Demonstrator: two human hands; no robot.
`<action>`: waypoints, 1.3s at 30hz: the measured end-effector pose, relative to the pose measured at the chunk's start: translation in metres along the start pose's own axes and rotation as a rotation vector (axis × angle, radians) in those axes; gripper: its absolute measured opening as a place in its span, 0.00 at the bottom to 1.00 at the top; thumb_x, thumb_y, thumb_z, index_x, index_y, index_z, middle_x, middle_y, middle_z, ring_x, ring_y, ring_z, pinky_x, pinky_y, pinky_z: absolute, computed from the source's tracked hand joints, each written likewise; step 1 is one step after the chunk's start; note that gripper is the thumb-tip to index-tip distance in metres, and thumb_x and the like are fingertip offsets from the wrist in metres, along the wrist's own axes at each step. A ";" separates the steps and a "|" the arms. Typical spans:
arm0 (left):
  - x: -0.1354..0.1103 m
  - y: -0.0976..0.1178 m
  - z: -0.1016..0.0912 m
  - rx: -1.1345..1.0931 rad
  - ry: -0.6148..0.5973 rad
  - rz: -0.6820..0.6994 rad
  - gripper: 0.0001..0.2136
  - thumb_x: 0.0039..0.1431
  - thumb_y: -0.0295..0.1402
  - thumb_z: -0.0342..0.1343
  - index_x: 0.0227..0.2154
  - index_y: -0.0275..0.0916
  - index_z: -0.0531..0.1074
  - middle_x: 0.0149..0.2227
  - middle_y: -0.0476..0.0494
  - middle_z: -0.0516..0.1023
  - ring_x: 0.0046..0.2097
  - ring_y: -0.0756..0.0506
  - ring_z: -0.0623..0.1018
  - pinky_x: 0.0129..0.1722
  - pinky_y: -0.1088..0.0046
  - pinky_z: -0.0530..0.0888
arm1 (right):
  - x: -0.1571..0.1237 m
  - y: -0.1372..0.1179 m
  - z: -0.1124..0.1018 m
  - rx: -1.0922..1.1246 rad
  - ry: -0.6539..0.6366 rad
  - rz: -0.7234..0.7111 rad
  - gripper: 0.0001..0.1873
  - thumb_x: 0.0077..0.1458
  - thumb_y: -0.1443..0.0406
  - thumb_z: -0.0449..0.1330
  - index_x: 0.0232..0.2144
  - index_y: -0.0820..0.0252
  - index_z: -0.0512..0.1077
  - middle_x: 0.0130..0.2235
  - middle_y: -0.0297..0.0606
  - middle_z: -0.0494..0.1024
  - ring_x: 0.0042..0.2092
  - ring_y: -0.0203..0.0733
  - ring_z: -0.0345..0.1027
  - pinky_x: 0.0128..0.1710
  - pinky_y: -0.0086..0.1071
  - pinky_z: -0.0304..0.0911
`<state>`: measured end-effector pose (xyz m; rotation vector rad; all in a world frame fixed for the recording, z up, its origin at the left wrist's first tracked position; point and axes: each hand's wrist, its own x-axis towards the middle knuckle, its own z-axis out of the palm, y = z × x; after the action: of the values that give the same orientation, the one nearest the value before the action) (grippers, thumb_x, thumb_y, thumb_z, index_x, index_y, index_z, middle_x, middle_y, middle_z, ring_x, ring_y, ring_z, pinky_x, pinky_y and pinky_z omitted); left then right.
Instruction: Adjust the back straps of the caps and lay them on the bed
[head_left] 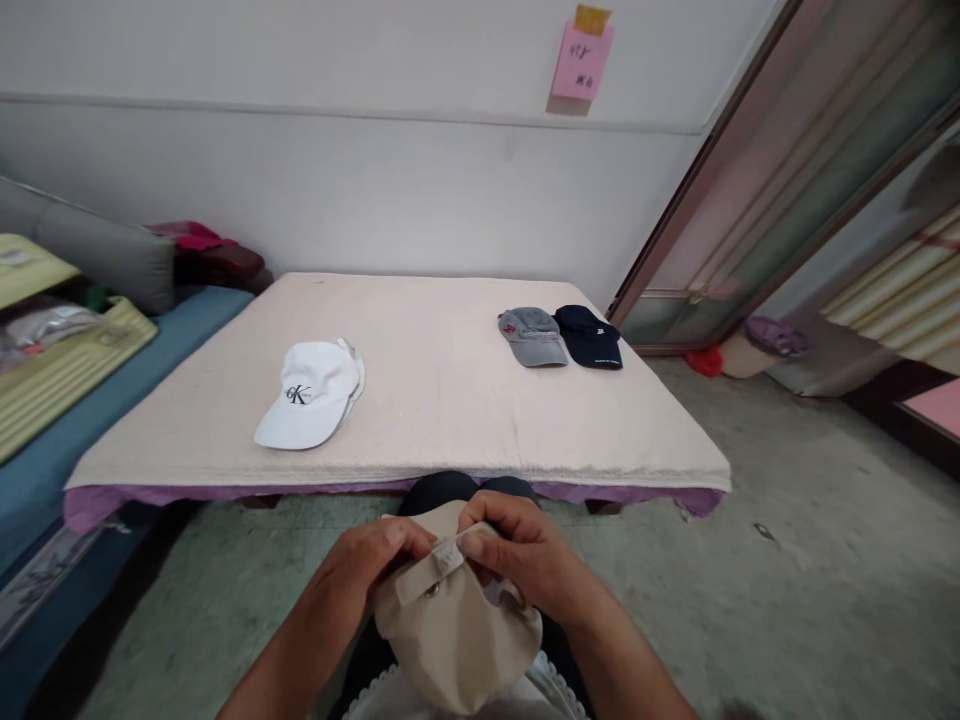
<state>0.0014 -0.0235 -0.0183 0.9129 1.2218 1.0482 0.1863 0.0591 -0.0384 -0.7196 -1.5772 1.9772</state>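
A beige cap (450, 630) rests on my lap, its back strap turned up toward me. My left hand (367, 572) pinches the left end of the strap with thumb and forefinger. My right hand (525, 555) is closed on the right end at the buckle. Both hands meet over the strap, below the near edge of the low table (450, 440). On the table lie a white cap (309, 393) with a black logo at the left, and a grey cap (532, 335) beside a navy cap (590, 336) at the far right.
A cream cloth over a purple one covers the table. A blue mattress (45, 470) with green-striped bedding and a grey cushion lies at the left. A sliding door (787, 170) stands at the right, and a pink note (581, 58) hangs on the wall. Bare concrete floor extends to the right.
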 end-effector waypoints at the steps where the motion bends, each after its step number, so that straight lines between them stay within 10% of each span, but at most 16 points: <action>1: 0.000 0.000 0.000 0.015 0.001 -0.015 0.19 0.60 0.44 0.48 0.26 0.36 0.76 0.29 0.42 0.75 0.32 0.45 0.70 0.31 0.71 0.65 | 0.000 0.000 0.000 0.000 -0.021 -0.007 0.15 0.52 0.55 0.62 0.27 0.62 0.69 0.22 0.29 0.64 0.23 0.29 0.54 0.21 0.24 0.50; 39: 0.011 -0.002 -0.001 -0.231 -0.080 -0.208 0.08 0.41 0.32 0.69 0.22 0.34 0.77 0.22 0.47 0.76 0.22 0.53 0.70 0.23 0.78 0.61 | 0.001 -0.006 0.004 0.270 -0.124 0.048 0.11 0.48 0.63 0.68 0.31 0.64 0.72 0.22 0.28 0.66 0.22 0.27 0.56 0.21 0.21 0.51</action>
<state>0.0011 -0.0138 -0.0228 0.6287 1.0786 0.9537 0.1835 0.0579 -0.0321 -0.5403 -1.3326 2.2516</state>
